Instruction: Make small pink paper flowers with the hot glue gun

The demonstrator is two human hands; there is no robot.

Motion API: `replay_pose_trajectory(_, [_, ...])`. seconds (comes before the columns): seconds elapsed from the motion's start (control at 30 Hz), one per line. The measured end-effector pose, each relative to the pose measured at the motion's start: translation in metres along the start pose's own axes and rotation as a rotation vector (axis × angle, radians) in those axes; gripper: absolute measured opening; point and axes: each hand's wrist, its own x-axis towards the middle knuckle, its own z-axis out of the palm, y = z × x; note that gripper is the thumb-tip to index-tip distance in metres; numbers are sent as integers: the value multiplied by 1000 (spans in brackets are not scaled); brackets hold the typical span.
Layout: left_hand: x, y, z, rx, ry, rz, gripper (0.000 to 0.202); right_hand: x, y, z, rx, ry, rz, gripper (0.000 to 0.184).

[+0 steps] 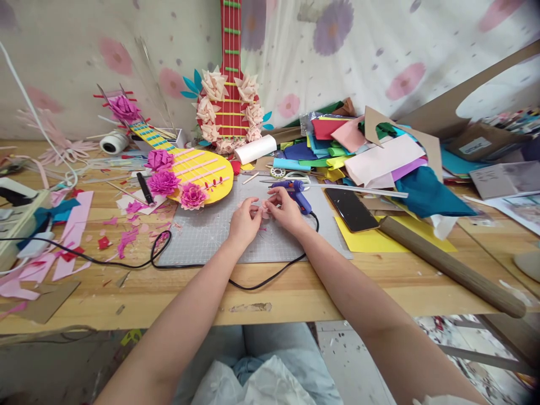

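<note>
both hands are meeting over the grey gridded cutting mat (211, 236) on the wooden worktop (169, 292). left hand (244, 220) and right hand (287, 211) are both pinching the small pale pink paper piece (264, 211) between them, each grip closed on it. blue hot glue gun (295, 190) is lying just behind the right hand, black phone (351, 209) sitting further right.

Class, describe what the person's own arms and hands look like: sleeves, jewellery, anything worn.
Both arms are bare up to the picture's edge, so no sleeves show. The left hand and right hand wear no gloves, and no watch or bracelet shows on either wrist. Any rings would be too small to tell.
</note>
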Motion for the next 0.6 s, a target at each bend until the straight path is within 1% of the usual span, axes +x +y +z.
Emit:
replay_pose_trajectory(0.17, [-2, 4, -2, 112, 102, 116, 34, 0, 1, -1, 27, -19, -8, 26])
replay_pose_trajectory(0.27, [-2, 4, -2, 112, 158, 137, 36, 1, 2, -1, 29, -33, -9, 23])
replay_pose_trajectory(0.33, [-1, 5, -1, 60, 139, 104, 36, 0, 2, -1, 12, -47, -19, 21])
replay_pose_trajectory(0.5, [2, 5, 2, -151, 39, -47, 32, -1, 1, -1, -18, -101, -53, 18])
replay_pose_trajectory(0.6, [4, 3, 4, -201, 33, -60, 29, -2, 0, -1, -28, -89, -33, 18])
